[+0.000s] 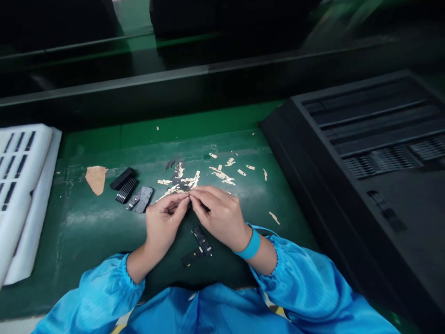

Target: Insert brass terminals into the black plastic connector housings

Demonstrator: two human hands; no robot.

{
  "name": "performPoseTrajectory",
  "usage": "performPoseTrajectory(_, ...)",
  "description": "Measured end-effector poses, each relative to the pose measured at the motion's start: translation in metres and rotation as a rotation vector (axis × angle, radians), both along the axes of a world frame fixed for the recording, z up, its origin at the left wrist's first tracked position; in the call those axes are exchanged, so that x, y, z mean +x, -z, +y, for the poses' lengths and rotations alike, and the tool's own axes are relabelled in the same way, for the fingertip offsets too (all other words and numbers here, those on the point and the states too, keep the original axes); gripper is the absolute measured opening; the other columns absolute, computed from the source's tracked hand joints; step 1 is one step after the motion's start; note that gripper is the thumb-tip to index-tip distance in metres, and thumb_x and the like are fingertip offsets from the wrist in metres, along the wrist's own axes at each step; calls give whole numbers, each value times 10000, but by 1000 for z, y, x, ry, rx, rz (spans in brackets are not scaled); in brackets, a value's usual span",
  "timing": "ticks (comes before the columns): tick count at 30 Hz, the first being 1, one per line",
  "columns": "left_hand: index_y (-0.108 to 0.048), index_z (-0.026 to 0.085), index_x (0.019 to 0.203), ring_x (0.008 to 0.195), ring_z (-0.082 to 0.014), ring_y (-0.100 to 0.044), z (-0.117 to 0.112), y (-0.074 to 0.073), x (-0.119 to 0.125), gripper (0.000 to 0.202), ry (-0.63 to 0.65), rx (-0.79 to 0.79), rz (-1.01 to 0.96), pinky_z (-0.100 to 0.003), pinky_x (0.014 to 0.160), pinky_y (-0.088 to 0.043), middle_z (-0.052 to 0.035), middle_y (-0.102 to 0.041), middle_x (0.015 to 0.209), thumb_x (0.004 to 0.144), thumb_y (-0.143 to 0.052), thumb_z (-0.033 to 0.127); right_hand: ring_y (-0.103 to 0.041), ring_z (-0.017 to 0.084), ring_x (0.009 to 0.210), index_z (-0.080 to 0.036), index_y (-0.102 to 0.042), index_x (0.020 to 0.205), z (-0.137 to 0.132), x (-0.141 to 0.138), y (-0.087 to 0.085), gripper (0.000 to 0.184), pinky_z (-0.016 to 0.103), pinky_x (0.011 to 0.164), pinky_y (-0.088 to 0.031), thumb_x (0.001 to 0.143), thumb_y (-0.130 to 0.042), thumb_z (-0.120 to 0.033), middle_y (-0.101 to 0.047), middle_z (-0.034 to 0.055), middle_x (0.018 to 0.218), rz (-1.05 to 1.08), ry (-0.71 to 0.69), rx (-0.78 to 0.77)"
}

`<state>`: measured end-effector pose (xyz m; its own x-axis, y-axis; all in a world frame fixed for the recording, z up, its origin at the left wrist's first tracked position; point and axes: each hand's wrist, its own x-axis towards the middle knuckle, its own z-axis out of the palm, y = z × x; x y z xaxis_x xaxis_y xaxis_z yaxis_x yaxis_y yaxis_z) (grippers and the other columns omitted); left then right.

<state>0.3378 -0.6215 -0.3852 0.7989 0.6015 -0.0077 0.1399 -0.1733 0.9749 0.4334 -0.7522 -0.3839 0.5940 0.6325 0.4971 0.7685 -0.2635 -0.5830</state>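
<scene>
foam tray (21, 185) left | strips (189, 181) centre | parts (134, 190) between | casing (375, 176) right | all on table (86, 222)

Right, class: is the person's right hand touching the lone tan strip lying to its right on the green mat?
Apart. The head view shows bare green mat between the right hand and the tan strip.

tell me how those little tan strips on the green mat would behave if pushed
The tan strips look thin and tiny, so probably very light and apt to scatter. They lie flat on the green mat, so likely fiddly to lift and unlikely to roll.
</scene>
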Motion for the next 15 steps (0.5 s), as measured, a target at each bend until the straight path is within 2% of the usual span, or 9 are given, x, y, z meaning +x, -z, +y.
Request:
performPoseTrajectory(5, -819, 234, 987, 771, -166, -792, 3, 2, -2, 130, 33, 272, 11, -253, 743, -651, -12, -831, 923, 882, -741, 231, -763, 209, 998, -157, -746, 1091, -2, 1, 6, 224, 339, 902, -644, 992, -549, -121, -784, 112, 1103, 23, -42, -12)
performPoseTrajectory(9, -821, 233, 973, 768, -175, -793, 4, 2, -2, 135, 52, 475, -52, -274, 748, -651, -16, -831, 921, 874, -741, 192, -770, 198, 981, -168, -763, 1059, -1, -1, 4, 227, 322, 881, -654, 969, -560, -118, -794, 95, 1060, 61, -29, 39)
performPoseTrajectory(12, -822, 243, 962, 765, -179, -795, 3, 1, -3, 140, 68, 539, -115, -282, 748, -656, -13, -831, 916, 872, -739, 177, -775, 171, 926, -207, -771, 1001, 1, -3, 0, 238, 291, 840, -657, 945, -564, -105, -805, 51, 990, 80, 19, 89)
performPoseTrajectory(15, -824, 255, 950, 753, -185, -795, 3, 1, -4, 127, 65, 530, -101, -299, 744, -662, -11, -831, 914, 875, -738, 199, -773, 155, 861, -211, -768, 938, 4, -4, -2, 239, 268, 800, -647, 910, -567, -86, -803, 33, 931, 101, 58, 123)
